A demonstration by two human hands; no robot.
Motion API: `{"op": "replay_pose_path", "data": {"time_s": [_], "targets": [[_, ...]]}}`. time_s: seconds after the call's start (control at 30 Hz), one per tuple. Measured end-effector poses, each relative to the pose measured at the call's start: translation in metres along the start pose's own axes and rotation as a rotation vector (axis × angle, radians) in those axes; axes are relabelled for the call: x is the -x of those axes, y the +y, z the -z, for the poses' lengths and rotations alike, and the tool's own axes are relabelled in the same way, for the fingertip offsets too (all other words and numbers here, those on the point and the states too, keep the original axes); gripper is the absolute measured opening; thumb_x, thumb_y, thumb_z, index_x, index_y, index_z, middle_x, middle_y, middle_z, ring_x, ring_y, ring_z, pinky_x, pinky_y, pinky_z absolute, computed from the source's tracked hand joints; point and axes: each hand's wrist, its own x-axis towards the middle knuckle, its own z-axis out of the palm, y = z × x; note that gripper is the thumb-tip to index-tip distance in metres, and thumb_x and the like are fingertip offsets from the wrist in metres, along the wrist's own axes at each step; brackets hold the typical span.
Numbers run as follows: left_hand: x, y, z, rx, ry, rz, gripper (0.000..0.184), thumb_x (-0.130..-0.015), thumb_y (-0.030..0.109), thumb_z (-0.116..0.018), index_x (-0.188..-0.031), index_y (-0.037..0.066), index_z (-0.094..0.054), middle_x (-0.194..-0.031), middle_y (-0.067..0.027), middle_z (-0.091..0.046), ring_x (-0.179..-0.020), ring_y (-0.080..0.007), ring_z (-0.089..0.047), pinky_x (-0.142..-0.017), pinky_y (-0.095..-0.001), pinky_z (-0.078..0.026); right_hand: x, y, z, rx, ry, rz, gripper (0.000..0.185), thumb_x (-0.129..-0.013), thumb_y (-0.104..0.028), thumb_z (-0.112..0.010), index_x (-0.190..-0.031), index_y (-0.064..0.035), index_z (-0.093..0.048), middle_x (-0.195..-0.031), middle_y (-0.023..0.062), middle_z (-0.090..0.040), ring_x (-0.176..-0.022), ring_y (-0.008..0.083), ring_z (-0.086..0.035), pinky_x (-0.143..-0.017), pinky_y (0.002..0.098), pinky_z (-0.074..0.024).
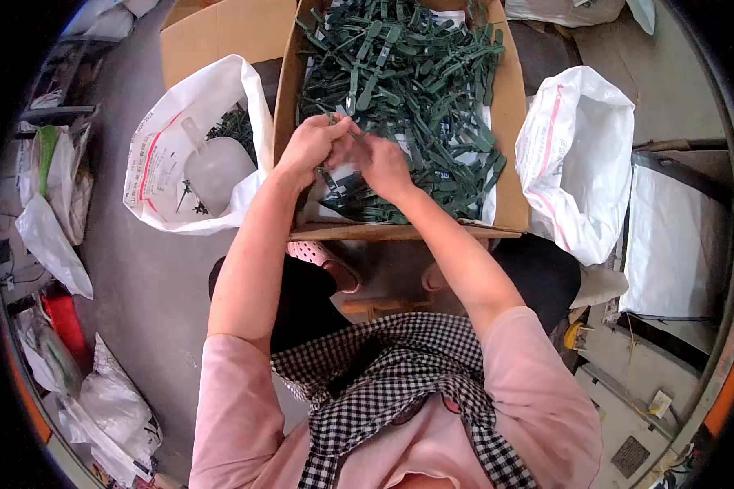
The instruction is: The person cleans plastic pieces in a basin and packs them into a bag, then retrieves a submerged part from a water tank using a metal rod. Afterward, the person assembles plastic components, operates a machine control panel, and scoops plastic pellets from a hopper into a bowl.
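Note:
Both hands are close together over the left front part of an open cardboard box [510, 122], which holds a heap of dark green plastic pieces [440, 106]. The fingers of my left hand [311, 145] are pinched on a small green piece [332, 120]. Just to its right, my right hand [383, 167] has its fingers curled in near the same piece; they are blurred, and what they hold is too small to make out. Below the hands, some pieces and a pale lining show inside the box.
A white sack [143, 175] on the left holds small dark pieces and a translucent scoop [218, 173]. Another open white sack [538, 155] stands right of the box. Plastic bags [53, 244] lie at the far left. A cardboard flap [220, 41] rises behind the left sack.

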Motion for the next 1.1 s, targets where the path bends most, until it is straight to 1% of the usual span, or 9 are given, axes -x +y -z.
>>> {"op": "replay_pose_path", "data": {"time_s": [0.1,0.17,0.3,0.37,0.5,0.63,0.83,0.9,1.1], "targets": [[0.000,0.005,0.008,-0.016,-0.076,0.009,0.025,-0.095,0.023,-0.043,-0.089,0.001,-0.054,-0.057,0.0001,-0.046,-0.039,-0.0076,-0.034,-0.039,-0.0219,-0.025,0.012,-0.036,0.023,0.282,0.417,-0.279,0.053,-0.068,-0.025,-0.076,-0.108,-0.0009,-0.051,-0.079,0.0117,-0.060,-0.071,0.0289,-0.060,-0.067,0.0363,-0.0485],[0.008,0.010,0.005,-0.092,-0.119,0.062,0.025,-0.094,0.023,-0.044,-0.089,0.001,-0.054,-0.056,0.0002,-0.046,-0.038,-0.0075,-0.032,-0.039,-0.0223,-0.025,0.012,-0.030,0.029,0.704,0.609,0.329,0.059,-0.067,-0.027,-0.077,-0.112,-0.0018,-0.048,-0.102,0.0170,-0.055,-0.091,0.0295,-0.058,-0.075,0.0354,-0.0477],[0.017,0.005,-0.013,-0.283,-0.197,0.070,0.025,-0.093,0.021,-0.047,-0.083,0.000,-0.056,-0.053,0.0013,-0.045,-0.036,-0.0066,-0.032,-0.037,-0.0225,-0.024,0.013,-0.003,0.028,0.502,0.248,0.364,0.068,-0.064,-0.025,-0.080,-0.117,-0.0032,-0.043,-0.120,0.0221,-0.043,-0.109,0.0339,-0.049,-0.086,0.0382,-0.0441],[0.017,0.003,-0.013,-0.293,-0.177,0.065,0.025,-0.093,0.020,-0.048,-0.081,0.000,-0.057,-0.054,0.0010,-0.046,-0.036,-0.0063,-0.032,-0.037,-0.0227,-0.024,0.018,-0.007,0.021,-0.372,0.279,-0.058,0.065,-0.066,-0.017,-0.077,-0.118,-0.0030,-0.042,-0.122,0.0216,-0.042,-0.114,0.0365,-0.044,-0.093,0.0424,-0.0398],[0.012,-0.002,-0.006,-0.304,-0.173,0.106,0.025,-0.092,0.019,-0.049,-0.081,-0.001,-0.056,-0.057,-0.0038,-0.049,-0.040,-0.0097,-0.037,-0.040,-0.0252,-0.030,0.024,-0.014,0.025,0.536,0.189,0.434,0.043,-0.074,-0.011,-0.070,-0.111,-0.0036,-0.050,-0.123,0.0125,-0.045,-0.108,0.0354,-0.049,-0.089,0.0432,-0.0425],[0.016,0.002,-0.012,-1.047,0.586,-0.702,0.010,-0.088,0.012,-0.046,-0.095,0.008,-0.052,-0.078,-0.0173,-0.061,-0.076,-0.0407,-0.057,-0.065,-0.0465,-0.045,0.021,0.005,0.020,0.320,-0.226,-0.421,0.038,-0.081,-0.024,-0.063,-0.112,-0.0071,-0.050,-0.122,0.0172,-0.046,-0.104,0.0368,-0.050,-0.087,0.0447,-0.0420],[-0.002,0.006,0.117,-1.362,1.057,-0.062,0.091,-0.072,0.035,-0.071,-0.139,0.005,-0.016,-0.107,-0.0302,-0.051,-0.094,-0.0396,-0.057,-0.079,-0.0421,-0.046,-0.004,0.065,0.028,1.077,0.054,-0.557,0.059,-0.079,-0.033,-0.064,-0.120,0.0019,-0.041,-0.123,0.0231,-0.046,-0.114,0.0416,-0.044,-0.091,0.0443,-0.0414],[-0.005,-0.008,0.125,-1.542,1.241,-0.109,0.076,-0.074,0.031,-0.070,-0.134,0.005,-0.030,-0.106,-0.0271,-0.053,-0.094,-0.0382,-0.056,-0.078,-0.0415,-0.046,-0.014,0.086,0.027,1.000,0.008,-0.635,0.055,-0.081,-0.029,-0.060,-0.121,0.0034,-0.041,-0.125,0.0241,-0.044,-0.116,0.0402,-0.043,-0.092,0.0448,-0.0407],[0.000,0.012,0.028,-0.979,0.533,-0.527,0.034,-0.078,0.030,-0.066,-0.095,0.000,-0.063,-0.090,-0.0230,-0.059,-0.088,-0.0370,-0.056,-0.077,-0.0423,-0.045,0.013,0.035,0.061,0.773,-0.144,-0.593,0.046,-0.079,-0.020,-0.057,-0.110,0.0114,-0.045,-0.117,0.0297,-0.049,-0.104,0.0414,-0.052,-0.090,0.0423,-0.0424]]}}
